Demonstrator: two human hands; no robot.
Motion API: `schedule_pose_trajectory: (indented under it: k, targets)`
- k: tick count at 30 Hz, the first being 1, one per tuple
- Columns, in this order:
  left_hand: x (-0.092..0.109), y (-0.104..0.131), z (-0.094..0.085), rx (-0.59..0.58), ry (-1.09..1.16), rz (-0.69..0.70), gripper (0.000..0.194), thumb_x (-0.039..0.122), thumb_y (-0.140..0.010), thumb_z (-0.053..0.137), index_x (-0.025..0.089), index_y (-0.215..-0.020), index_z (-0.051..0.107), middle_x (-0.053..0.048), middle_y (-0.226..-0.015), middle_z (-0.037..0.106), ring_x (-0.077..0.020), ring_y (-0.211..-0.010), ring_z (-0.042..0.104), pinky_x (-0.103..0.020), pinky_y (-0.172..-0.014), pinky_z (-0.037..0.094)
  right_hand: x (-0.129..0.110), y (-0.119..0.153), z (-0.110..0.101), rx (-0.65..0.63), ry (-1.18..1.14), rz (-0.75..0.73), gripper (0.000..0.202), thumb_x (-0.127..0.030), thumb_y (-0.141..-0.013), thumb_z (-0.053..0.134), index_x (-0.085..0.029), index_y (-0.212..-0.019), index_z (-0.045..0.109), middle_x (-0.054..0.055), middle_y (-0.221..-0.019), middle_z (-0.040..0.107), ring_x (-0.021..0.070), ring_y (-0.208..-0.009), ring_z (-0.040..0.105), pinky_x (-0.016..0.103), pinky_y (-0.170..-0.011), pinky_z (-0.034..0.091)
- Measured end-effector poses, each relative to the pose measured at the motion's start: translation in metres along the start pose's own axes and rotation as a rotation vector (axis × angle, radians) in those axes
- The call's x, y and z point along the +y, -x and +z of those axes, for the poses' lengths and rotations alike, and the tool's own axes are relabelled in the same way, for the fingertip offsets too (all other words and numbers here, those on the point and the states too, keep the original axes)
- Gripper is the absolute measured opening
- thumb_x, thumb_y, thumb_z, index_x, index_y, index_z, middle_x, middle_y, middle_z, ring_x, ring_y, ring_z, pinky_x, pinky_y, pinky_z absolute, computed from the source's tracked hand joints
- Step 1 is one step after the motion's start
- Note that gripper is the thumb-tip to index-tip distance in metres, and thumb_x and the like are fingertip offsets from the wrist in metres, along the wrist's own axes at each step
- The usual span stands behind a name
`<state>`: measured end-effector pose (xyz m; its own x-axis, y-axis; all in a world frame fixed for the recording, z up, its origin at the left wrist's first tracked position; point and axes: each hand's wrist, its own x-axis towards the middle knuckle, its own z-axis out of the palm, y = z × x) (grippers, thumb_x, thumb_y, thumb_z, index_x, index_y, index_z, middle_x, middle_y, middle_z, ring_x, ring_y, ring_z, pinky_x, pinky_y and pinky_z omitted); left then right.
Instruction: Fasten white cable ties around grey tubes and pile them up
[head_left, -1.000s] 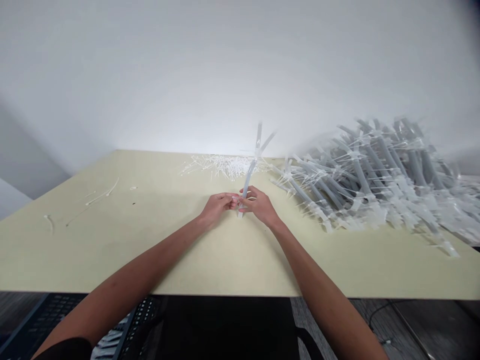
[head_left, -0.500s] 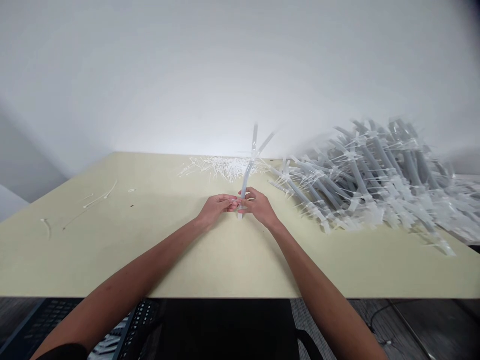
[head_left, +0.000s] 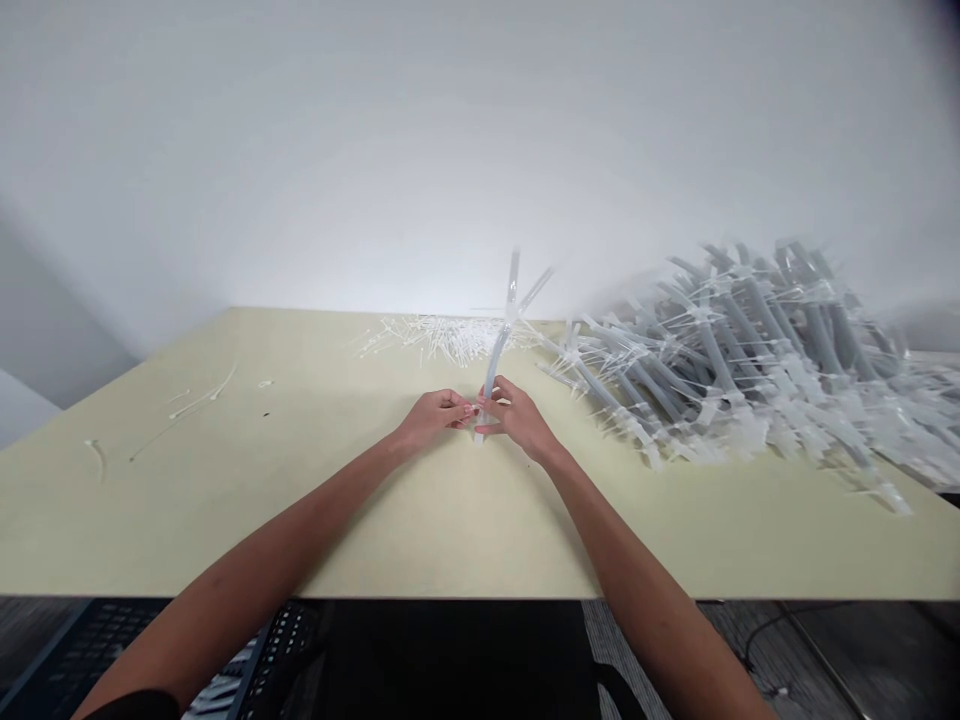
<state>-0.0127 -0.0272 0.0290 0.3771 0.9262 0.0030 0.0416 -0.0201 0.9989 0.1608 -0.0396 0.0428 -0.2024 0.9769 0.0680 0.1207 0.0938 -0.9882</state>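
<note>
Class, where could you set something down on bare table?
Between the left hand and the scattered strips; between the tube pile and the table's front edge. Crowded: the right, under that pile; back middle, under the white heap.

The tube [head_left: 493,368], translucent grey and Y-shaped, is held near the middle of the frame, roughly upright but leaning to the right, its single stem rising with a slight bend from a lower end just below the frame's centre (part of that lower stretch is covered). At a pale joint [head_left: 511,312] it divides into two clearer, thinner branches, one nearly vertical and the other slanting toward the upper right, both blurred at the tips. Thin whitish strands jut sideways from the joint.
</note>
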Motion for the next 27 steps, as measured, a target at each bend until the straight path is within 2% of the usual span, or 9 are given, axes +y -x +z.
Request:
schedule_pose_trajectory:
  k: [3, 6, 11, 16, 27]
  targets:
    - [0.003, 0.001, -0.003, -0.019, -0.048, 0.012, 0.032, 0.045, -0.066, 0.064, 0.014, -0.075, 0.060, -0.002, -0.071, 0.059, -0.0115, -0.066, 0.053, -0.029, -0.071, 0.043, -0.001, 0.001, 0.000, -0.003, -0.027, 0.001, 0.019, -0.035, -0.073, 0.058, -0.020, -0.085, 0.053, 0.002, -0.088, 0.053, 0.0113, -0.072, 0.059, 0.029, -0.063, 0.056]
    - [0.006, 0.002, -0.004, -0.019, -0.079, 0.014, 0.029, 0.043, -0.068, 0.062, 0.014, -0.075, 0.060, -0.002, -0.072, 0.059, -0.0117, -0.067, 0.053, -0.027, -0.070, 0.042, -0.003, 0.002, 0.001, -0.045, -0.046, 0.020, 0.022, -0.036, -0.076, 0.056, -0.020, -0.092, 0.053, 0.002, -0.084, 0.056, 0.0121, -0.072, 0.060, 0.030, -0.066, 0.055]
    - [0.010, 0.004, -0.006, 0.014, -0.242, 0.084, 0.022, 0.037, -0.072, 0.055, 0.016, -0.075, 0.060, 0.000, -0.067, 0.057, -0.0107, -0.062, 0.050, -0.024, -0.063, 0.038, -0.008, 0.002, 0.002, -0.074, -0.058, 0.068, 0.033, -0.045, -0.083, 0.046, -0.020, -0.103, 0.053, 0.005, -0.085, 0.059, 0.0149, -0.077, 0.062, 0.032, -0.068, 0.056]
    - [0.011, 0.005, -0.008, 0.048, -0.379, 0.113, 0.022, 0.036, -0.072, 0.051, 0.017, -0.077, 0.061, 0.001, -0.066, 0.057, -0.0110, -0.060, 0.048, -0.023, -0.059, 0.035, -0.007, 0.002, 0.002, -0.091, -0.067, 0.059, 0.035, -0.047, -0.083, 0.045, -0.020, -0.104, 0.054, 0.005, -0.088, 0.059, 0.0148, -0.077, 0.062, 0.032, -0.068, 0.056]
    - [0.011, 0.005, -0.009, 0.014, -0.415, 0.077, 0.019, 0.033, -0.072, 0.049, 0.017, -0.077, 0.058, 0.002, -0.066, 0.057, -0.0108, -0.061, 0.048, -0.023, -0.059, 0.035, -0.007, 0.001, 0.002, -0.083, -0.075, 0.050, 0.032, -0.047, -0.079, 0.052, -0.020, -0.095, 0.057, 0.004, -0.087, 0.059, 0.0163, -0.077, 0.062, 0.033, -0.066, 0.056]
